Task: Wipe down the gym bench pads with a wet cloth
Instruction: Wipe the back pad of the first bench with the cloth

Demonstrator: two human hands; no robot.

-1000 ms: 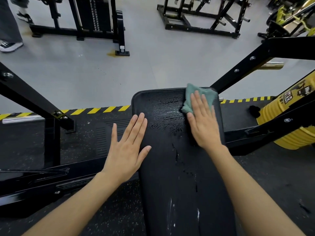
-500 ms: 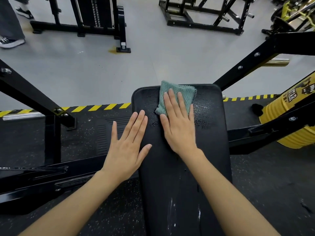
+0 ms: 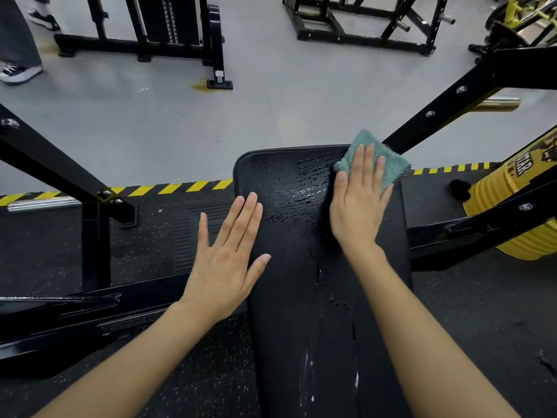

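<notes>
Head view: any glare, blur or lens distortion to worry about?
Head view: wet streaks on the pad glint under even light; right hand and cloth look slightly motion-soft, left hand sharp; striped tape bows from wide-angle distortion.

Single head cam, wide-angle, pitched forward and down.
Lens sits over the near end of the long black vinyl bench pad (image 3: 304,297), which runs up the frame centre away from the wearer. Both forearms enter from the bottom edge, with the left hand (image 3: 229,251) and right hand (image 3: 358,203) mid-frame at close range. Top third picks up pale grey gym floor (image 3: 271,101) and black steel machine frames (image 3: 168,25) further out.
</notes>
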